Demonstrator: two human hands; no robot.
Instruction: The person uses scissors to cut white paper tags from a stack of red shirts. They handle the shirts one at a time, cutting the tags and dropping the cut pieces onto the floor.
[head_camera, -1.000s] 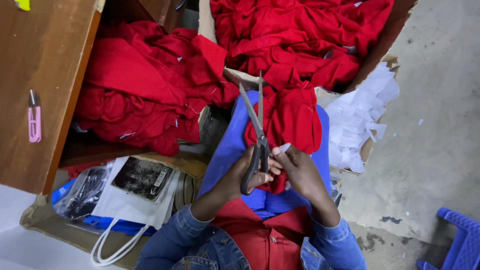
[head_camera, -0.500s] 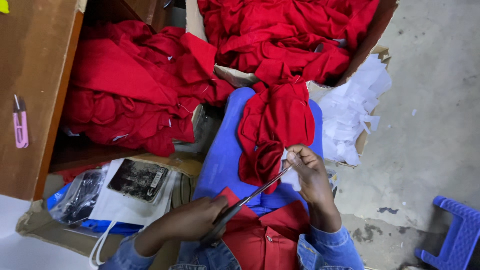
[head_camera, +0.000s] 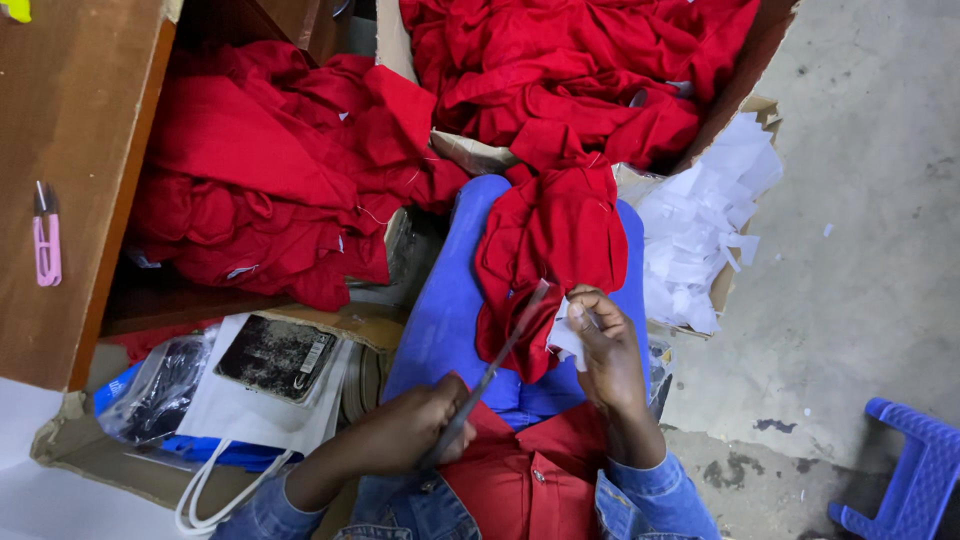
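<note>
My left hand (head_camera: 415, 432) grips the handles of long metal scissors (head_camera: 490, 375), whose blades point up and right toward a small white tag (head_camera: 568, 338). My right hand (head_camera: 605, 345) pinches that tag at the edge of a red garment (head_camera: 550, 245) draped over my blue-clad lap (head_camera: 450, 310). The scissor tips lie just left of the tag, over the red cloth.
A pile of red garments (head_camera: 270, 190) lies at left, another fills a cardboard box (head_camera: 580, 70) ahead. White paper scraps (head_camera: 700, 230) heap at right. A wooden tabletop (head_camera: 70, 170) holds pink snips (head_camera: 46, 245). A white bag (head_camera: 260, 400) sits lower left, a blue stool (head_camera: 910, 470) lower right.
The scissors dropped from upright to a low slant, my left hand moving down and left. My right hand took hold of the white tag on the red garment.
</note>
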